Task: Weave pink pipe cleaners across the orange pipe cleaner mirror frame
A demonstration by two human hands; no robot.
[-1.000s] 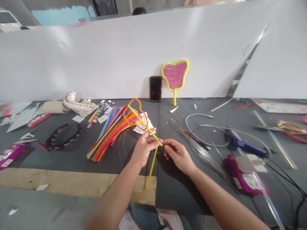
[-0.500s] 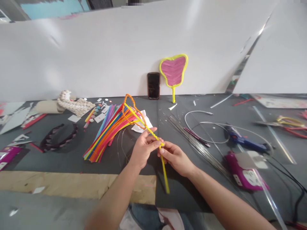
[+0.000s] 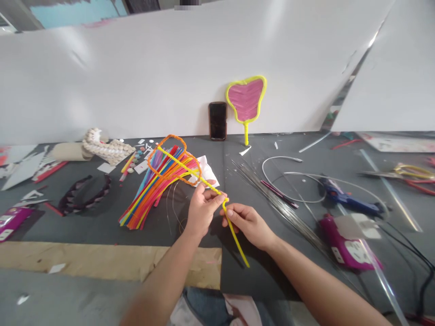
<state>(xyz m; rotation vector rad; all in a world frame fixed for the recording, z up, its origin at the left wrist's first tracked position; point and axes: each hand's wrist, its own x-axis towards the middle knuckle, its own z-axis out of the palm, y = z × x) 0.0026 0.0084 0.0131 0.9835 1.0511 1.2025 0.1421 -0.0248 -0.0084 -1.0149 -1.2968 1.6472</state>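
My left hand (image 3: 203, 209) pinches the stem of an orange pipe-cleaner loop (image 3: 173, 156) that has a yellow pipe cleaner (image 3: 234, 233) wound up its stem. My right hand (image 3: 247, 222) grips that yellow pipe cleaner just below the left fingers, and its free tail hangs down to the right. Behind the hands lies a fan of coloured pipe cleaners (image 3: 154, 185) on the dark grey table (image 3: 102, 222).
A pink heart fan with yellow rim (image 3: 246, 102) and a black phone (image 3: 217, 120) lean on the white back board. Thin wires (image 3: 272, 201), a blue glue gun (image 3: 346, 200), a magenta pack (image 3: 343, 246) and cables lie right. A braided headband (image 3: 83, 194) and shells (image 3: 105, 147) lie left.
The orange loop has turned and tilted leftward, now showing wider. The yellow tail has swung from straight down to down-right as my right hand came up against the left.
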